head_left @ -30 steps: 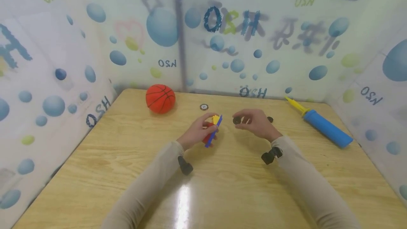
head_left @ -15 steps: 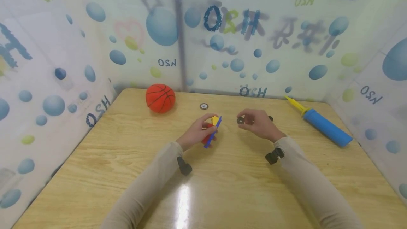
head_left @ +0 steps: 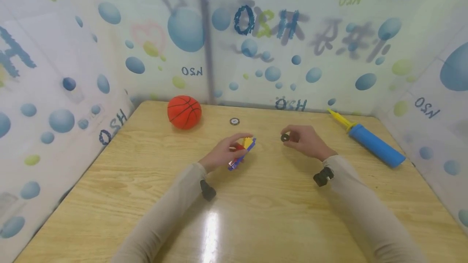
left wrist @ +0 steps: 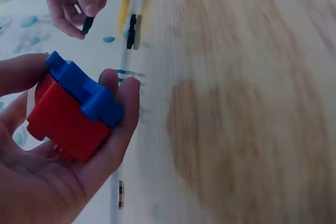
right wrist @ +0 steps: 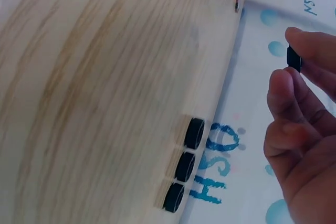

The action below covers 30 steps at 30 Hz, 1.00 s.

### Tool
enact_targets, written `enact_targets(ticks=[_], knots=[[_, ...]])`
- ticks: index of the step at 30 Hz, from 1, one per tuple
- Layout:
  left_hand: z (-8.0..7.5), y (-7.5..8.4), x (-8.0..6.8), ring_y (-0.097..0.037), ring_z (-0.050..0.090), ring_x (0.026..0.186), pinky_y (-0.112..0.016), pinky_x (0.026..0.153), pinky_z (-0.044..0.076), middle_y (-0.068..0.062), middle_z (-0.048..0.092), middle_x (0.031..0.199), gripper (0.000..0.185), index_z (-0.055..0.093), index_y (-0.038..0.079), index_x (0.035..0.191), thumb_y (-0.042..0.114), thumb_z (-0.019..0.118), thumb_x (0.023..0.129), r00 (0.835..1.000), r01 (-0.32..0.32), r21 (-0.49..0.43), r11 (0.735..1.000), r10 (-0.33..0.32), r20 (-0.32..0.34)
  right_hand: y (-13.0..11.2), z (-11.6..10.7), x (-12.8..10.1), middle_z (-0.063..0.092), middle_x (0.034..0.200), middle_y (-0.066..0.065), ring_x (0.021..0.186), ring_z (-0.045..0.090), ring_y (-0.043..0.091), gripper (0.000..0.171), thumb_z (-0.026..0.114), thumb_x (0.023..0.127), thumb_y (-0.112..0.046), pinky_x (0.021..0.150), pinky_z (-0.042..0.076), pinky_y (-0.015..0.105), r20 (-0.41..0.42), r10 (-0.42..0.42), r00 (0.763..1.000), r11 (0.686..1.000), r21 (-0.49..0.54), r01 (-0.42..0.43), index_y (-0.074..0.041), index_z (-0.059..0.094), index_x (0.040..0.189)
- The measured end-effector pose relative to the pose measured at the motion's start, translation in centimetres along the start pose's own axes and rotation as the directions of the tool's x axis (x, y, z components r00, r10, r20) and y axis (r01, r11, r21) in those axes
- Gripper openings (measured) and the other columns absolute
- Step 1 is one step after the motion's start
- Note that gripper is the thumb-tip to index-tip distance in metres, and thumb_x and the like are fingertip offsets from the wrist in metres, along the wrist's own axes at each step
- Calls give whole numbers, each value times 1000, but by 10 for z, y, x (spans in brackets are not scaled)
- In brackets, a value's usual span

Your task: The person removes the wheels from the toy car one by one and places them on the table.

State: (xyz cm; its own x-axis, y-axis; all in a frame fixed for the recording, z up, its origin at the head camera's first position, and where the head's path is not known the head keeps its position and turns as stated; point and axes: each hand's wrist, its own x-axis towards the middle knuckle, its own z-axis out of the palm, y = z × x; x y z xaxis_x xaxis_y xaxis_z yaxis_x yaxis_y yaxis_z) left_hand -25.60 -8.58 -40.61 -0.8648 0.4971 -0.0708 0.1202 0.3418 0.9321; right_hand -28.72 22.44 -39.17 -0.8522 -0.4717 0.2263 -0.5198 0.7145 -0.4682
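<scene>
My left hand (head_left: 234, 146) grips a small toy made of red, blue and yellow blocks (head_left: 240, 150) just above the table's middle. The left wrist view shows the red body and blue strip of this toy (left wrist: 71, 114) cradled between thumb and curled fingers. To its right, my right hand (head_left: 292, 136) pinches a small black wheel (head_left: 285, 137) between thumb and fingertips, held up off the table. In the right wrist view the black wheel (right wrist: 294, 59) sits edge-on in that pinch. The two hands are apart.
Three more black wheels (right wrist: 185, 166) lie in a row on the wooden table (head_left: 256, 214) behind my right hand. A small round disc (head_left: 235, 121) lies further back, an orange basketball (head_left: 184, 112) at the back left, and a blue and yellow pump (head_left: 373, 145) at the right. Patterned walls enclose the table.
My right hand has drawn to the right with the black wheel, away from the left hand. My left hand has tilted the block toy lower and flatter.
</scene>
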Motion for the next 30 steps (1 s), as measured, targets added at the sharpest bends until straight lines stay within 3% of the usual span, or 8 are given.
enact_targets(ticks=[4,8,12,20,25,30], knots=[[-1,-1,0,-23,66,106,-31,78,58,-13,67,119,58,47,37,148,17,66,97,999,-28,132,991,33,-33,11,-4,-3,69,81,3,70,57,11,27,78,86,-11,64,46,26,10,25,1000,1000,-9,-25,-9,70,112],[-1,-2,1,-26,64,113,-37,90,58,-11,67,120,64,44,29,151,19,71,94,996,-31,216,976,48,-71,21,-8,-8,70,84,4,73,57,12,27,77,86,-12,66,46,27,18,67,998,998,-18,-67,-9,71,112],[-3,-1,1,-28,68,110,-40,93,57,-11,68,119,59,51,19,143,19,76,89,995,-13,260,966,40,-95,29,-12,-12,72,88,6,77,60,14,28,77,87,-12,70,48,30,31,98,995,995,-27,-97,-9,71,115],[-4,-1,5,-19,66,104,-33,90,57,-4,70,118,41,67,17,121,21,82,83,992,-15,351,936,59,-113,49,-22,-19,70,86,7,76,58,16,29,76,88,-15,67,46,30,38,156,987,987,-47,-154,-7,70,115],[-4,-2,7,-18,65,103,-33,91,56,-4,72,117,41,69,13,121,18,82,82,991,-30,402,915,78,-105,58,-24,-23,69,86,9,77,57,17,29,76,87,-15,68,45,30,38,184,982,982,-54,-182,-5,69,114],[-3,-1,7,-22,64,114,-38,101,54,-6,70,123,48,67,11,128,10,80,82,993,-37,425,904,80,-84,69,-27,-28,69,85,9,73,59,16,30,74,89,-14,66,47,30,36,217,975,974,-65,-215,-5,69,117]])
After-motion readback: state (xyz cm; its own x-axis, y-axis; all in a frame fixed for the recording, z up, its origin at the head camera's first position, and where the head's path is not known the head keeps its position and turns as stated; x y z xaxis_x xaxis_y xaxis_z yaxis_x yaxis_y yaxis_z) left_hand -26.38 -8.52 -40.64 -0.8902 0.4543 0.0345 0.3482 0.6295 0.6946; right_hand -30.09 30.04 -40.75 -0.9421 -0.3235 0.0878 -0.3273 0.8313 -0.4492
